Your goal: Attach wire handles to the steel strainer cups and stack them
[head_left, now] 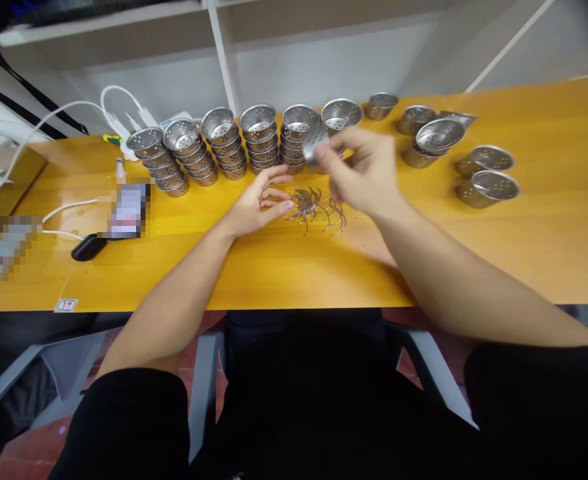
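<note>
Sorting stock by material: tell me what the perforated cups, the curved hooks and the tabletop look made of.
Perforated cups: likely stainless steel, bright silvery sheen with punched holes. Curved hooks: thin metal wire, grey and glinting. Tabletop: looks like wood or wood-look laminate, glossy orange-yellow with faint grain. The right hand holds one cup.

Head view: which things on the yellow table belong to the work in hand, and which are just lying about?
In the work:
- perforated metal cup held in the right hand
- pile of wire hooks touched by the left hand
- stacked cups
- loose cups

Lying about:
- white cables
- black object
- small sticker
</note>
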A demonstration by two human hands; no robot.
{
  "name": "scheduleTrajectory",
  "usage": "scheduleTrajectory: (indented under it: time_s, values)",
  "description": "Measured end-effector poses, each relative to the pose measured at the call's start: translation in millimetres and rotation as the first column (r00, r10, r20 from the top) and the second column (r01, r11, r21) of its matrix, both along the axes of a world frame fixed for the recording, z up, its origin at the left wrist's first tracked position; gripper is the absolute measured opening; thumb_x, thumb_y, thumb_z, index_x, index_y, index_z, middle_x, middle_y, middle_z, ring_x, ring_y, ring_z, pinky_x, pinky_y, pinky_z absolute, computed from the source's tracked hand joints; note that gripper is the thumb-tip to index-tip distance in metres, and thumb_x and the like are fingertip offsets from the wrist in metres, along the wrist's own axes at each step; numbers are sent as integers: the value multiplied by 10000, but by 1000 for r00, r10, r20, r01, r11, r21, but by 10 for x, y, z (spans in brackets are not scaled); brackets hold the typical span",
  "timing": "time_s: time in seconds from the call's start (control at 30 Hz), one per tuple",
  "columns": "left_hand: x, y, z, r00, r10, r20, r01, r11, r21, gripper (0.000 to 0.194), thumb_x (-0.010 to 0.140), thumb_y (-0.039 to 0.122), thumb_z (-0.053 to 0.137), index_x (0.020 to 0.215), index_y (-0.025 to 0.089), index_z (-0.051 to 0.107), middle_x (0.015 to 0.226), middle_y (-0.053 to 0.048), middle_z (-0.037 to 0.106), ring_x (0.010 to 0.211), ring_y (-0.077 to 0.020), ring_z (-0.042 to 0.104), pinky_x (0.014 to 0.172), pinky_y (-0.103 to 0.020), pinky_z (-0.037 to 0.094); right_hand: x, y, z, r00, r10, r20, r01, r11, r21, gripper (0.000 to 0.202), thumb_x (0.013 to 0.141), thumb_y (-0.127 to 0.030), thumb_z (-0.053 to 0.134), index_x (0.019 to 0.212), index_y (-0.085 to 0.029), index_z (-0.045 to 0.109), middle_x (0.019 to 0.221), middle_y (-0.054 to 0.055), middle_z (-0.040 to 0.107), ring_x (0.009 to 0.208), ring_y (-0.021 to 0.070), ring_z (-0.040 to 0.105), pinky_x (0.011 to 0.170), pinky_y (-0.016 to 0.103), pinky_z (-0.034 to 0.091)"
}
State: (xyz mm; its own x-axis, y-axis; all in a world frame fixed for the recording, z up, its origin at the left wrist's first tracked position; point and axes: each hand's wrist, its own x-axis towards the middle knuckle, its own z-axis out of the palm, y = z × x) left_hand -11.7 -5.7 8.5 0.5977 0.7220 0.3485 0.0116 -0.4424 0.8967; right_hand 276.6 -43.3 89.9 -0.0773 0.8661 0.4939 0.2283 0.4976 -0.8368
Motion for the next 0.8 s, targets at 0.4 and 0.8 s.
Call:
scheduleTrajectory:
  time_s: [0.4,0.8]
  values:
    - [25,11,118,997,16,74,-5,990,-141,1018,840,835,1175,1583,293,738,1600,-140,840,1366,-324,893,1006,-364,758,-177,-236,-275,836,545,-62,-547,819,-175,689,1140,-930,907,1062,-249,841,918,39,790,603,165,739,557,326,659]
    - [33,-86,267,996,77,42,-62,958,-281,983,753,834,1216,1410,245,781,1257,-65,846,999,-193,797,760,-267,621,-18,-95,-524,918,305,252,-328,943,53,679,1146,-975,821,1111,-303,906,1541,171,783,1416,409,776,1163,614,726]
